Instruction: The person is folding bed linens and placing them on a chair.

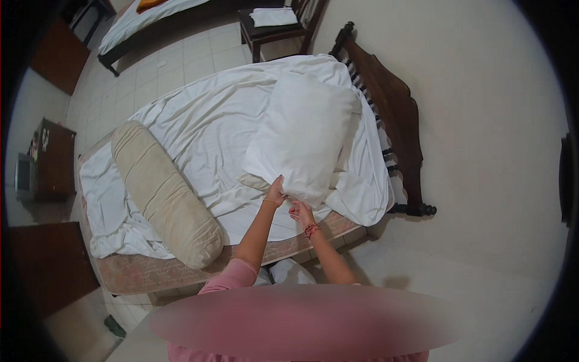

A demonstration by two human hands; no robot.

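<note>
A white pillow (301, 130) in a white pillowcase lies on the bed, near the dark wooden headboard (392, 114). My left hand (276, 192) pinches the near open edge of the pillowcase. My right hand (300, 212), with a red bracelet at the wrist, grips the same edge just beside it. A beige inner pillow edge (256, 181) shows under the case by my left hand. The loose white sheet (205, 133) covers the mattress beneath.
A long beige bolster (163, 193) lies on the left side of the bed. The mattress edge (139, 274) is bare. A wooden chair (274, 27) with a folded white cloth stands behind the bed. Another bed (145, 15) is at the far left, a dark cabinet (51, 160) by the wall.
</note>
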